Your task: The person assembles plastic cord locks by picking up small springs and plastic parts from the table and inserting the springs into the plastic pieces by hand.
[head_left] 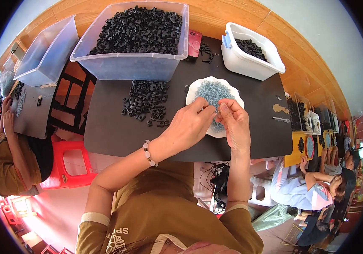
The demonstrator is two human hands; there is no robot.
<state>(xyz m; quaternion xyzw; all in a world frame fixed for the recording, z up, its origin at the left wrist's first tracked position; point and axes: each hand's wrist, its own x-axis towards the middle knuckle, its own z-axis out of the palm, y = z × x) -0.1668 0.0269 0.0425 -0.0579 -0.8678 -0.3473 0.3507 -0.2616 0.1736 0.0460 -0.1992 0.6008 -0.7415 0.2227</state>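
Note:
Both my hands meet over a white scalloped plate (pixel 193 88) that holds a heap of tiny translucent blue-grey pieces (pixel 213 91). My left hand (pixel 191 123), below a bead bracelet (pixel 149 153), is closed in a pinch. Close beside it, my right hand (pixel 234 123) has its thumb and index finger pressed together. Whatever lies between the fingertips is too small to name. To the left of the plate, a pile of small black plastic parts (pixel 146 98) is spread on the dark table (pixel 113 127).
A large clear tub (pixel 126 67) of black parts stands at the back, a white tub (pixel 249 65) of more at back right. Between them lies a pink-red box (pixel 194 43). Other people work at tables on both sides. A red stool (pixel 69 167) stands left.

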